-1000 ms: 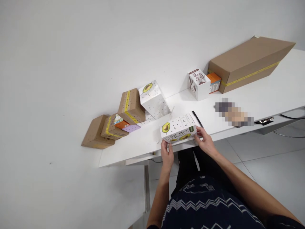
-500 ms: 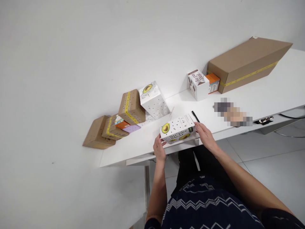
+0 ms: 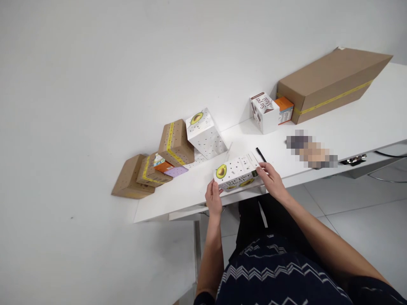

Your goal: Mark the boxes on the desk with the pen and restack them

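Note:
A white "Su·per Meal" box [image 3: 239, 169] with avocado pictures and small dark specks is held at the front edge of the white table [image 3: 171, 197]. My left hand [image 3: 213, 195] grips its left end, the thumb against the near lower corner. At the right end my right hand [image 3: 269, 178] has its thumb on the front corner, with the other fingers along the side. The underside of the box is hidden, so I cannot tell if it touches the table. Just behind my right hand lies a black pen [image 3: 261, 154].
Along the wall on the left stand brown cartons with yellow tape [image 3: 175, 144] and another white avocado box [image 3: 205, 133]. Farther right are a brown-printed white box [image 3: 264, 113], an orange box [image 3: 285, 110] and a long brown carton [image 3: 333, 82]. A blurred item [image 3: 311, 149] lies near the front edge.
My left thumb has come up onto the box's near corner. My right hand has slid slightly inward over the right end. The box itself has hardly moved.

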`<state>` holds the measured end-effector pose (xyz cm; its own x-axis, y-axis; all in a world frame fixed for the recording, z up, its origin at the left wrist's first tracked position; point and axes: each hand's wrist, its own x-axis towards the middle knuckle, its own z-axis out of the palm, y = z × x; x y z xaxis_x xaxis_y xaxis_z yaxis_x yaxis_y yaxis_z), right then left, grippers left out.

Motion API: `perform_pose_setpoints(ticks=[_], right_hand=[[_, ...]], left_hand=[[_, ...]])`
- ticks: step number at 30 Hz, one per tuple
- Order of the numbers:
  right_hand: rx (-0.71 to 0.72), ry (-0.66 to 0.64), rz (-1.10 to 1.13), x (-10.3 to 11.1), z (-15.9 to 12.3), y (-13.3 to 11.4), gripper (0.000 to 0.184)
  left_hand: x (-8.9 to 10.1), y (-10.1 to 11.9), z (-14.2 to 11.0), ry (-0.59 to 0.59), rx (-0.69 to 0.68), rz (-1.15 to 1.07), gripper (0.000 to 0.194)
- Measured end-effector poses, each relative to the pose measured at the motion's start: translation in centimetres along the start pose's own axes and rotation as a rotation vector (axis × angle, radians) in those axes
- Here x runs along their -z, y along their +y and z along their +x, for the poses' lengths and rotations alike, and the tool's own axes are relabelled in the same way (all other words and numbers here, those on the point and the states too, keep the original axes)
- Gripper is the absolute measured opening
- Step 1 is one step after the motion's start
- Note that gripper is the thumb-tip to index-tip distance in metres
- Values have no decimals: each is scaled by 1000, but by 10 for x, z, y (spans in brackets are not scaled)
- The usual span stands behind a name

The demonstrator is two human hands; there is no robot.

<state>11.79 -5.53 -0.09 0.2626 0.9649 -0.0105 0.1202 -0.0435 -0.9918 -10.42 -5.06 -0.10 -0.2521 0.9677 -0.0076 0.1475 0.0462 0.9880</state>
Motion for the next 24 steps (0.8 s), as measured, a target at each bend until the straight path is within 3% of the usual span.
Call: perform_pose_setpoints(ticks=[7, 11, 13, 15, 18, 20, 24], right_hand=[[14, -5, -12, 0, 0, -2, 46], [4, -31, -34, 13, 8, 2, 54], [14, 15, -204, 22, 18, 5, 52], [2, 63, -534, 29, 29, 9, 44], [-150, -21, -960, 29, 43, 13, 43], [-223, -107, -1059, 25, 48, 14, 40], [-267, -185, -1042, 23, 51, 17, 31]], left_hand=[[0, 1, 0, -6, -5, -7, 57], [1, 2, -1, -21, -9, 7, 59], [1, 2, -2, -26, -15, 16, 60], [1, 3, -2, -24, -21, 22, 60], [0, 4, -4, -13, -19, 25, 61], [0, 4, -4, -10, -17, 24, 62], [1, 2, -3, -22, -10, 26, 68]])
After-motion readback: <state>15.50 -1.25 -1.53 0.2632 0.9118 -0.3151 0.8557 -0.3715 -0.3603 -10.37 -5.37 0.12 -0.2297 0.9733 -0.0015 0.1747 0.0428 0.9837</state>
